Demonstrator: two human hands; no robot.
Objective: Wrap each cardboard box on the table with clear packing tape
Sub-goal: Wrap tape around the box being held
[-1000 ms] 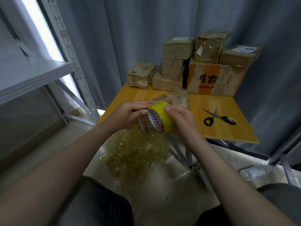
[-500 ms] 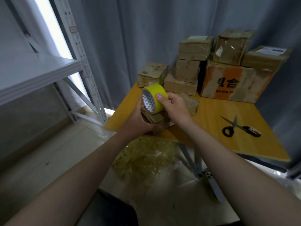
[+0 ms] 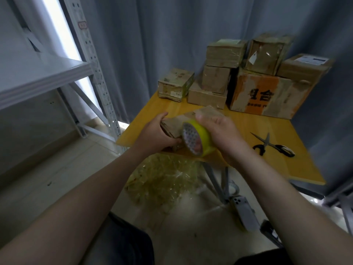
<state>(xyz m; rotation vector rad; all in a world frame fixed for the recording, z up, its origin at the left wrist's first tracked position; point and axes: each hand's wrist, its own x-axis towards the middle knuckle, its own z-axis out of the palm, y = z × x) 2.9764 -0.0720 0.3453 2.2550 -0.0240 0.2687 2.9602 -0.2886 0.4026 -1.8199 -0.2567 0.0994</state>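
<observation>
A small brown cardboard box (image 3: 183,122) lies at the near left edge of the yellow wooden table (image 3: 248,127). My left hand (image 3: 156,132) grips the box at its left end. My right hand (image 3: 219,131) holds a yellow tape roll (image 3: 198,139) against the box's near side, thumb reaching up onto the box top. The roll's open core faces me. Part of the box is hidden behind the roll and my right hand.
Several worn cardboard boxes (image 3: 225,54) are stacked at the table's back, the largest one orange-printed (image 3: 261,96). Black-handled scissors (image 3: 273,145) lie on the right. A heap of crumpled clear tape (image 3: 162,180) and a phone (image 3: 244,211) lie on the floor. A metal shelf (image 3: 47,73) stands at the left.
My right hand has brought the tape roll down from above the box to its near side. My left hand has shifted from under the box to its left end.
</observation>
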